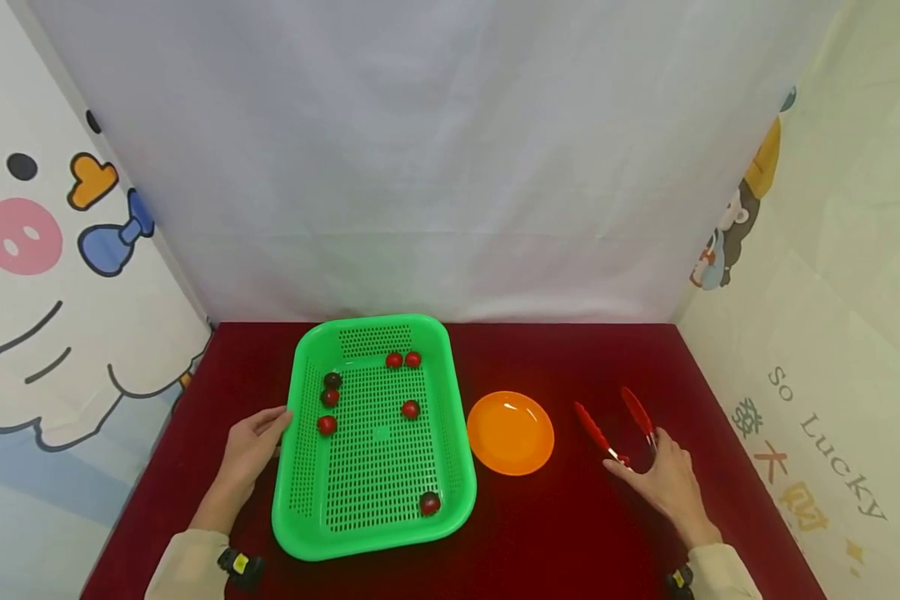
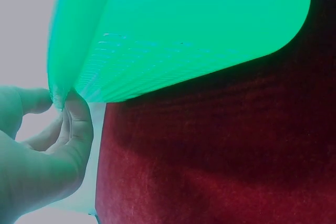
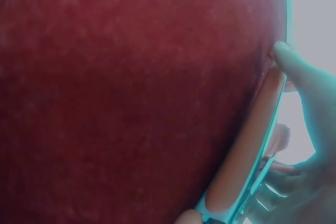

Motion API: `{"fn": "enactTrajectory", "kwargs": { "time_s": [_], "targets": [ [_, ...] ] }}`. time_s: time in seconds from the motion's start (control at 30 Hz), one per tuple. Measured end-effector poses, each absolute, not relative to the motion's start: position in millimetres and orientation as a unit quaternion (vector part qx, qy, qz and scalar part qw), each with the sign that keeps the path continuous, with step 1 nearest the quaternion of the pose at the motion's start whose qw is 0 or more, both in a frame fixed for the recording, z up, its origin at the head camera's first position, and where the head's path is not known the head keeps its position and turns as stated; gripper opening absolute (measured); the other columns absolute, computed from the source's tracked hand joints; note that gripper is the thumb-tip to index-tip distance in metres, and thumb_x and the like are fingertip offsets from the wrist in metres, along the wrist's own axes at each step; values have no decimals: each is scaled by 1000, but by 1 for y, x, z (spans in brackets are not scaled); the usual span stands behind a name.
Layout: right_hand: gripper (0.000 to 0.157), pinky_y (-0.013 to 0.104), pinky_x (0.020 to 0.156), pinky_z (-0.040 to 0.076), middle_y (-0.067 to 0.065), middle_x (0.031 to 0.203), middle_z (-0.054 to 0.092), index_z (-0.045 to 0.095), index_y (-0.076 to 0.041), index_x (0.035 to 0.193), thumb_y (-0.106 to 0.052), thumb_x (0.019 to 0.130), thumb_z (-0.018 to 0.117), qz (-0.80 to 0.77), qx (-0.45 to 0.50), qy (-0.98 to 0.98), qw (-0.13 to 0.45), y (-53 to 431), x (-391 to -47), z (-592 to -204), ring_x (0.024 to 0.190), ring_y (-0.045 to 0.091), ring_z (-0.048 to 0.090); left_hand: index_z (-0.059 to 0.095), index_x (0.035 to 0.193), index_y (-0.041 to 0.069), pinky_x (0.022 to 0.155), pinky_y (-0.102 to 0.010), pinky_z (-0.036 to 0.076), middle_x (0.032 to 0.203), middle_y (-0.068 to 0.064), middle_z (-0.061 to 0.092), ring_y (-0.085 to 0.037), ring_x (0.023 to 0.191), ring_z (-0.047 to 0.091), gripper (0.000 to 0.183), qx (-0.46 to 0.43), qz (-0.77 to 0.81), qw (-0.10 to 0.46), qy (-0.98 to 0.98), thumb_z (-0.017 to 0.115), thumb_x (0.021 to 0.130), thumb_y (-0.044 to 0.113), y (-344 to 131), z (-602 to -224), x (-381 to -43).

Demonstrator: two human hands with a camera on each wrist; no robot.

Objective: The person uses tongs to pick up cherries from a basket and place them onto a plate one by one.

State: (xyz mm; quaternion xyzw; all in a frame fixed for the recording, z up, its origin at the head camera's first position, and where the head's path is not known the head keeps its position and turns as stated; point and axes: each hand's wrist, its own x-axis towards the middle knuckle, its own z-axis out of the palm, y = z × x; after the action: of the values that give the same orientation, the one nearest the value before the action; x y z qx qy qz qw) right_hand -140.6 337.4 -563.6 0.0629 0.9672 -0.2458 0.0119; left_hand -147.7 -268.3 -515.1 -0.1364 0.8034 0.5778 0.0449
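My left hand pinches the left rim of a green plastic basket, thumb on one side and curled fingers on the other, as the left wrist view shows. Several small round red fruits, some of them darker, lie scattered on the slotted bottom of this basket. On the right, my right hand holds a pair of tongs with red tips and metal arms. The tongs' two arms stand spread, tips pointing away from me and nothing between them. My thumb is on the left arm, the fingers by the right one.
An orange plate sits between the basket and the tongs, close to the basket's right side. Dark red cloth covers the table. A pale curtain rises at the back, and printed sheets hang on both sides.
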Motion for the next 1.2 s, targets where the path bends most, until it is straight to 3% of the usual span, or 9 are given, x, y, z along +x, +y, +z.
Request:
{"fn": "enactTrajectory", "kwargs": {
  "time_s": [0.4, 1.2],
  "targets": [
    [107, 62, 90, 46, 37, 124, 50, 37, 17, 139, -60, 81, 81, -245, 91, 965, -18, 331, -143, -571, 111, 48, 46, 47, 149, -6, 75, -21, 55, 145, -28, 54, 9, 85, 61, 55, -140, 583, 48, 799, 51, 110, 32, -270, -517, -145],
    [102, 64, 93, 47, 32, 126, 52, 39, 12, 142, -55, 80, 84, -286, 109, 951, -45, 333, -150, -556, 112, 45, 47, 46, 150, -6, 77, -21, 54, 147, -29, 52, 9, 88, 60, 54, -127, 577, 52, 805, 50, 111, 31, -269, -515, -145]
  ]
}}
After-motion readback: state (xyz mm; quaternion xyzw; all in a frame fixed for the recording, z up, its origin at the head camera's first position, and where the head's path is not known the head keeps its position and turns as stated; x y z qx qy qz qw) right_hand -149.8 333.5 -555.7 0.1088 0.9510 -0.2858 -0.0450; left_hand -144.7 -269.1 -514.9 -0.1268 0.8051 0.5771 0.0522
